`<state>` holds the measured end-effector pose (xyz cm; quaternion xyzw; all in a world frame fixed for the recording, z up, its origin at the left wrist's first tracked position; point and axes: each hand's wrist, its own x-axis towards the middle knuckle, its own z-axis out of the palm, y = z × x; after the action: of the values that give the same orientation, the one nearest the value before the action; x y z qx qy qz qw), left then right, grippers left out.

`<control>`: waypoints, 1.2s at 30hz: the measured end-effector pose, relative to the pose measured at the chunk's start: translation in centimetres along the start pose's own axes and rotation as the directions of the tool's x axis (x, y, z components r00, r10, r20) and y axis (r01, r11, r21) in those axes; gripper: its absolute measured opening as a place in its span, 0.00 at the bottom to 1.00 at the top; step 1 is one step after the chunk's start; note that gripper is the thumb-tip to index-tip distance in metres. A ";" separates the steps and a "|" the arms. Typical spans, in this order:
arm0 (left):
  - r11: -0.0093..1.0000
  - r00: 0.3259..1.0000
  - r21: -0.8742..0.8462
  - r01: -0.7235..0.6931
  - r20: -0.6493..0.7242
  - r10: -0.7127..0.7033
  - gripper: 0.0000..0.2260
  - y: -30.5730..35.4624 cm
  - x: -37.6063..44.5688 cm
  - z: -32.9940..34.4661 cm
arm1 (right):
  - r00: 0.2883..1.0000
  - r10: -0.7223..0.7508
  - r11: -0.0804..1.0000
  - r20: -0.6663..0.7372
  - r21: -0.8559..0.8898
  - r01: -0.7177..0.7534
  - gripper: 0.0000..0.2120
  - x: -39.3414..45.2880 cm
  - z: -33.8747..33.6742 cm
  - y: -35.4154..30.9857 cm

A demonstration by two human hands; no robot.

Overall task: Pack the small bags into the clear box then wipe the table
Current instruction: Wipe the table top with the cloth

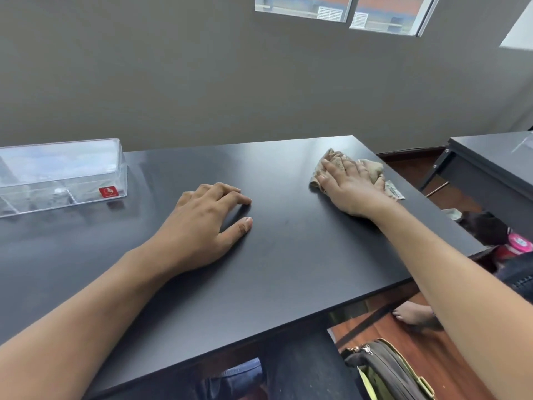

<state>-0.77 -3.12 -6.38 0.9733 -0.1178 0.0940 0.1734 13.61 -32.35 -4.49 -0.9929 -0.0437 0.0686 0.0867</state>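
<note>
A clear plastic box (62, 174) with a lid and a red sticker sits at the far left of the dark table (288, 255); what it holds is hard to make out through the glare. My right hand (350, 186) lies flat on a beige cloth (372, 168) near the table's far right corner, pressing it onto the surface. My left hand (207, 223) rests palm down in the middle of the table, fingers slightly spread, holding nothing. I see no loose small bags on the tabletop.
A grey wall runs behind the table. A second dark table (496, 166) stands to the right across a gap. Below the right edge are a pink bottle (516, 246), a dark bag (386, 368) on the wooden floor and a bare foot (412, 313).
</note>
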 end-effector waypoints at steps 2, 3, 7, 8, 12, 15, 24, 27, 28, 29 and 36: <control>1.000 1.000 -0.012 0.002 0.008 -0.002 0.23 0.1 -0.2 -0.1 | 0.998 -0.067 0.998 0.009 -0.015 0.067 0.29 -2.3 0.6 -0.8; 1.000 1.000 -0.019 0.002 0.017 -0.002 0.23 0.1 -0.3 -0.2 | 0.995 -0.099 0.995 0.012 -0.020 0.099 0.29 -3.5 1.0 -1.1; 1.000 0.999 -0.009 0.012 0.036 -0.012 0.21 -0.6 -2.3 -1.4 | 0.978 -0.205 0.977 0.025 -0.051 0.206 0.30 -7.6 2.1 -3.2; 1.000 0.999 0.012 0.018 0.034 -0.018 0.21 -0.9 -3.3 -1.9 | 0.973 -0.228 0.971 0.029 -0.064 0.229 0.30 -8.7 2.4 -4.0; 0.993 0.998 0.107 0.039 0.046 -0.045 0.22 -2.5 -8.9 -4.5 | 0.939 -0.334 0.936 0.078 -0.095 0.340 0.30 -12.4 3.2 -7.1; 0.986 0.993 0.126 0.109 0.035 -0.114 0.21 -4.6 -13.7 -6.8 | 0.899 -0.423 0.893 0.115 -0.117 0.435 0.31 -14.7 4.0 -10.0; 0.939 0.913 -0.044 0.342 -0.220 -0.343 0.13 -8.2 -23.4 -9.0 | 0.709 -0.692 0.704 0.136 -0.089 0.704 0.31 -20.6 6.7 -20.0; 0.919 0.868 -0.166 0.358 -0.303 -0.393 0.11 -7.9 -23.8 -8.9 | 0.627 -0.766 0.626 0.143 -0.054 0.778 0.32 -22.2 7.5 -23.1; 0.902 0.841 -0.225 0.369 -0.332 -0.427 0.12 -7.7 -23.8 -8.9 | 0.597 -0.789 0.598 0.146 -0.042 0.801 0.31 -22.8 7.8 -24.0; 0.884 0.810 -0.273 0.379 -0.363 -0.460 0.13 -7.6 -23.7 -9.0 | 0.565 -0.812 0.567 0.145 -0.032 0.823 0.31 -23.5 8.0 -24.7; 0.828 0.753 -0.218 0.517 -0.344 -0.561 0.14 -7.1 -23.0 -8.6 | 0.384 -0.920 0.391 0.072 0.169 0.905 0.29 -24.8 7.5 -24.1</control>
<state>-22.05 11.00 -5.80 0.9152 0.2003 0.2267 0.2661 -13.78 -9.88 -4.32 -0.7908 -0.5851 0.0879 0.1567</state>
